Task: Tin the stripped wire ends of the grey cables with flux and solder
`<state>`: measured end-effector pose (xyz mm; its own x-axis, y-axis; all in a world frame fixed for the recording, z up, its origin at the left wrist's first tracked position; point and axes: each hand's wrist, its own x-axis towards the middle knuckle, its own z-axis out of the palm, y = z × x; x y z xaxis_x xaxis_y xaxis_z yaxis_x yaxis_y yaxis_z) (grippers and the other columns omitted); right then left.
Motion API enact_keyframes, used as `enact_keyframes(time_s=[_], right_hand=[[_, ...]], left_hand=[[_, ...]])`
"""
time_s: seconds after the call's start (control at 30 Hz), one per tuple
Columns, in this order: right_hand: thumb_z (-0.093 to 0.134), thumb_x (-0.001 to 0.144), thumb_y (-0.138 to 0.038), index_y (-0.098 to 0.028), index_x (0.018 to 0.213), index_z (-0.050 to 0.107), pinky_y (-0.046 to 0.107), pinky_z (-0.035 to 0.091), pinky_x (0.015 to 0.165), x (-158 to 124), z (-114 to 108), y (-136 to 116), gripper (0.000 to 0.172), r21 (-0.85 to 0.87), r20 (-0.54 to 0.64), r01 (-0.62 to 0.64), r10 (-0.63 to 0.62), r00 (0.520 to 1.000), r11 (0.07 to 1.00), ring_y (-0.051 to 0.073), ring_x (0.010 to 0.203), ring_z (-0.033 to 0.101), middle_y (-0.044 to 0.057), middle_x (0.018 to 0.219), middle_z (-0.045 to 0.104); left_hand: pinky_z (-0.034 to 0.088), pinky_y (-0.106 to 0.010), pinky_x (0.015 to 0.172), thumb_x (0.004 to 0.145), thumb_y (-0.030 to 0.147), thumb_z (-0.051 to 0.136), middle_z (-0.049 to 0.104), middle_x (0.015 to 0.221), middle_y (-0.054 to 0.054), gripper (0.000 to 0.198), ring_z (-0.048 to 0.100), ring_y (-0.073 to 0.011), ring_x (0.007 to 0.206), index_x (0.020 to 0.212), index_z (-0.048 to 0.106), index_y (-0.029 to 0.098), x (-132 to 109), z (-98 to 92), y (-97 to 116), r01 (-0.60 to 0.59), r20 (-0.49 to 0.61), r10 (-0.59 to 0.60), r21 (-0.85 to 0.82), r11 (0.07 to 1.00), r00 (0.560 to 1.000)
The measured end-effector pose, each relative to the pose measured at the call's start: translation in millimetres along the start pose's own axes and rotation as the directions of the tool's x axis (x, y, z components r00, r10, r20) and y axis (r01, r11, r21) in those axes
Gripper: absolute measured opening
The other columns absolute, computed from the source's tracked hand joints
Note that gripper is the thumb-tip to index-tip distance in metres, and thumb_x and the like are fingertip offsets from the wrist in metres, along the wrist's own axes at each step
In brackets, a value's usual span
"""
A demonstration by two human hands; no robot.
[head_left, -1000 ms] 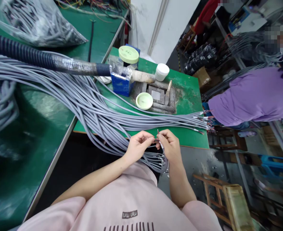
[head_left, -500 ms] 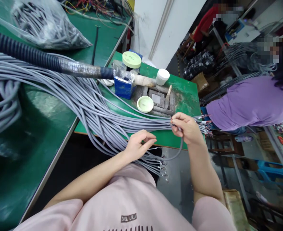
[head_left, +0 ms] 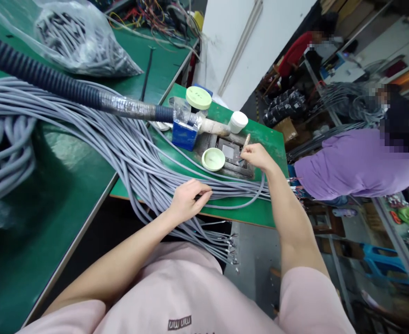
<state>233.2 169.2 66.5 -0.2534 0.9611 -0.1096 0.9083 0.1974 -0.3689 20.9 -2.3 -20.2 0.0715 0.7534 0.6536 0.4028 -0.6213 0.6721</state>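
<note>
My right hand (head_left: 256,157) pinches the end of a grey cable (head_left: 253,200), which loops down and back left from it. The cable's tip is over the square metal solder pot (head_left: 229,150), beside a wooden-handled tool (head_left: 246,141). My left hand (head_left: 191,197) rests at the near edge of the long bundle of grey cables (head_left: 145,162), its fingers curled with a gap to the thumb and nothing in them. Just left of the pot sits a small pale green bowl (head_left: 213,159).
A black corrugated hose (head_left: 51,76) crosses from the left to a blue box (head_left: 184,134). A white cup (head_left: 238,122) and a green lid (head_left: 198,97) stand behind the pot. A bag of cable pieces (head_left: 86,46) lies back left. A person in purple (head_left: 354,164) is at right.
My right hand has moved up and slightly left with the cable end, from over the bundle to the pot. My left hand has shifted slightly left. The view has also shifted.
</note>
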Motion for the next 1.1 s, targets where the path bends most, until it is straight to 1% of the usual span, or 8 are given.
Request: enact_keyframes(time_s=[0.07, 0.13, 0.33, 0.5, 0.8, 1.1], right_hand=[[0.054, 0.068, -0.019, -0.013, 0.061, 0.064, 0.023, 0.035, 0.057, 12, 3, -1, 0.014, -0.169, 0.038, 0.005, 0.001, 0.999, 0.986, 0.012, 0.059, 0.051, 0.000, 0.058, 0.058], [0.054, 0.070, -0.019, -0.013, 0.069, 0.068, 0.023, 0.038, 0.061, 22, 7, -3, 0.016, -0.290, 0.073, 0.008, 0.014, 0.997, 0.957, 0.014, 0.066, 0.057, 0.003, 0.067, 0.065], [0.056, 0.072, -0.018, -0.015, 0.077, 0.073, 0.024, 0.042, 0.066, 38, 15, -8, 0.018, -0.420, 0.141, 0.018, 0.046, 0.989, 0.907, 0.020, 0.080, 0.064, 0.008, 0.082, 0.073], [0.056, 0.074, -0.019, -0.015, 0.084, 0.074, 0.026, 0.044, 0.069, 45, 17, -12, 0.021, -0.481, 0.178, 0.024, 0.071, 0.981, 0.876, 0.023, 0.088, 0.066, 0.011, 0.091, 0.074], [0.057, 0.075, -0.021, -0.015, 0.090, 0.074, 0.028, 0.046, 0.072, 52, 21, -13, 0.023, -0.528, 0.212, 0.050, 0.074, 0.975, 0.848, 0.025, 0.089, 0.066, 0.013, 0.094, 0.073], [0.057, 0.074, -0.022, -0.016, 0.084, 0.074, 0.028, 0.045, 0.071, 52, 23, -9, 0.021, -0.519, 0.185, 0.042, 0.063, 0.981, 0.854, 0.025, 0.088, 0.065, 0.012, 0.092, 0.073]], left_hand=[[0.044, -0.026, 0.063, 0.088, 0.020, 0.057, 0.065, 0.069, -0.001, 0.008, 0.054, -0.0124, 0.063, 0.082, 0.062, 0.018, 0, -0.6, 0, 0.004, 0.004, -0.003, -0.009, 1.000, 1.000], [0.044, -0.026, 0.063, 0.088, 0.021, 0.056, 0.065, 0.068, -0.001, 0.009, 0.054, -0.0125, 0.063, 0.083, 0.062, 0.018, 0, -1.2, 0, 0.012, 0.004, -0.012, -0.019, 1.000, 1.000], [0.045, -0.026, 0.064, 0.089, 0.023, 0.055, 0.065, 0.069, -0.002, 0.010, 0.056, -0.0131, 0.064, 0.085, 0.063, 0.019, -1, -1.7, -3, 0.043, 0.011, -0.042, -0.052, 0.998, 0.999], [0.044, -0.026, 0.063, 0.088, 0.022, 0.056, 0.065, 0.067, -0.001, 0.009, 0.056, -0.0130, 0.063, 0.084, 0.063, 0.018, -1, -1.9, -3, 0.046, 0.003, -0.046, -0.066, 0.997, 0.999], [0.043, -0.025, 0.062, 0.087, 0.021, 0.057, 0.065, 0.067, -0.002, 0.008, 0.056, -0.0132, 0.062, 0.083, 0.063, 0.018, 0, -2.8, -2, 0.059, -0.008, -0.060, -0.085, 0.995, 0.998], [0.043, -0.025, 0.062, 0.087, 0.022, 0.056, 0.064, 0.066, -0.001, 0.009, 0.055, -0.0130, 0.062, 0.083, 0.063, 0.019, 0, -2.1, -3, 0.057, -0.011, -0.058, -0.084, 0.995, 0.998]])
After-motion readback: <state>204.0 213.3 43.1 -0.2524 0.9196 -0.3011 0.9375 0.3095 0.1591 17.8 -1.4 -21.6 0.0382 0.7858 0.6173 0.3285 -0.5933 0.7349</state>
